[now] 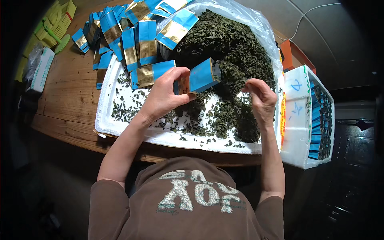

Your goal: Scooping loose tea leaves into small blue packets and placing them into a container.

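Note:
My left hand (166,93) grips a blue and gold foil packet (201,76) tilted so that its open end faces right. Beneath and behind it lies a large heap of dried, dark green leaves (231,39), which look like tea, in a white foam tray (103,120). My right hand (261,97) hovers over the leaves to the right of the packet, with thumb and fingertips pinched together; whether leaves are between them is too small to tell. Another blue and gold packet (163,69) lies just behind my left hand. Loose leaves are scattered over the tray's floor.
Many similar packets (112,28) are piled at the tray's back left on the wooden table (66,99). Clear plastic sheeting (258,18) edges the heap. A foam box (295,120) of upright blue packets stands at right. A yellow-green plastic basket (60,21) and a small box (42,70) are far left.

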`<action>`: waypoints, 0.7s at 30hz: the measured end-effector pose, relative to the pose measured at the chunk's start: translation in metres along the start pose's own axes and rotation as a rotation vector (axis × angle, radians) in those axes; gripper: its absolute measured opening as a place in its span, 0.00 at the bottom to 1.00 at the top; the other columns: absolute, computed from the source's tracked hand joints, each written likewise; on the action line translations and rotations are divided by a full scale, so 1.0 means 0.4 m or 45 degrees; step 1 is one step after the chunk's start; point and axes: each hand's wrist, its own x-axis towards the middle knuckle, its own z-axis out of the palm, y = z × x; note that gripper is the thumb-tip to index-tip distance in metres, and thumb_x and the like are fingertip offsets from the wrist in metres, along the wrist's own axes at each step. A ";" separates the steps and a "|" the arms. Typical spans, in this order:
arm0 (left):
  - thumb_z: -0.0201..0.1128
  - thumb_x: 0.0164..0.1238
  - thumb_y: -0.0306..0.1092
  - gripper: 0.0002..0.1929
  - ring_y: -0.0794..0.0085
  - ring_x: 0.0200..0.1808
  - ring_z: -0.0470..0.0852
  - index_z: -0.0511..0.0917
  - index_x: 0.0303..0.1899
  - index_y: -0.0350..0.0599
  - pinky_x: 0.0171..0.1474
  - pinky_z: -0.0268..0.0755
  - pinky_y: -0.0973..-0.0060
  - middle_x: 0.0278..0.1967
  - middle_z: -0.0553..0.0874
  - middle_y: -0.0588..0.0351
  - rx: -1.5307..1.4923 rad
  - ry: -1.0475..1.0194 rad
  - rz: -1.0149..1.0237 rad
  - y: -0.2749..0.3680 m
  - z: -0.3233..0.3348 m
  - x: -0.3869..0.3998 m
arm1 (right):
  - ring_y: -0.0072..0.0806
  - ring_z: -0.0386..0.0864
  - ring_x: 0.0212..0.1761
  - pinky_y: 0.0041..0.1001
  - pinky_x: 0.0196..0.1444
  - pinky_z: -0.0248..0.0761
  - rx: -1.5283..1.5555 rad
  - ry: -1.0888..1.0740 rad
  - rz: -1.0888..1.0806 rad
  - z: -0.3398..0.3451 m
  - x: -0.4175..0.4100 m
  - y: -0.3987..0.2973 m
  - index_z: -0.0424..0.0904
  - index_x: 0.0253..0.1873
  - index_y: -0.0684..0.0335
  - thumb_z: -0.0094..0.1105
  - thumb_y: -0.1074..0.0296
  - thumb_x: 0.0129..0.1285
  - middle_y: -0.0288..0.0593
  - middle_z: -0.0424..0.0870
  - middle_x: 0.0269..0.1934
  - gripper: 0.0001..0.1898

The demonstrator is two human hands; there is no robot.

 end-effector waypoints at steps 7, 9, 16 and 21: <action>0.74 0.51 0.27 0.31 0.74 0.47 0.80 0.75 0.59 0.37 0.53 0.75 0.76 0.48 0.79 0.57 0.048 -0.006 0.071 0.001 0.006 -0.005 | 0.25 0.84 0.40 0.23 0.43 0.77 -0.096 -0.172 -0.253 -0.079 0.037 -0.156 0.81 0.47 0.69 0.56 0.85 0.70 0.43 0.84 0.41 0.07; 0.74 0.49 0.28 0.30 0.69 0.46 0.81 0.75 0.57 0.37 0.53 0.74 0.74 0.46 0.79 0.54 0.012 0.005 0.114 0.005 0.012 -0.003 | 0.25 0.84 0.40 0.23 0.42 0.78 -0.268 -0.217 -0.359 -0.076 0.052 -0.201 0.81 0.46 0.69 0.57 0.84 0.69 0.45 0.85 0.41 0.06; 0.74 0.49 0.27 0.28 0.71 0.41 0.80 0.75 0.54 0.37 0.50 0.75 0.74 0.43 0.79 0.56 -0.198 -0.033 0.029 0.017 0.010 -0.003 | 0.42 0.84 0.38 0.35 0.39 0.78 -0.830 -0.437 -0.940 0.003 0.089 -0.286 0.81 0.43 0.70 0.63 0.83 0.58 0.51 0.85 0.41 0.08; 0.76 0.54 0.26 0.31 0.80 0.46 0.78 0.73 0.61 0.37 0.53 0.76 0.78 0.52 0.78 0.60 -0.305 -0.136 -0.028 0.003 0.007 -0.001 | 0.40 0.84 0.38 0.37 0.41 0.77 -0.833 -0.401 -1.053 0.008 0.091 -0.316 0.81 0.42 0.71 0.63 0.82 0.55 0.49 0.84 0.41 0.09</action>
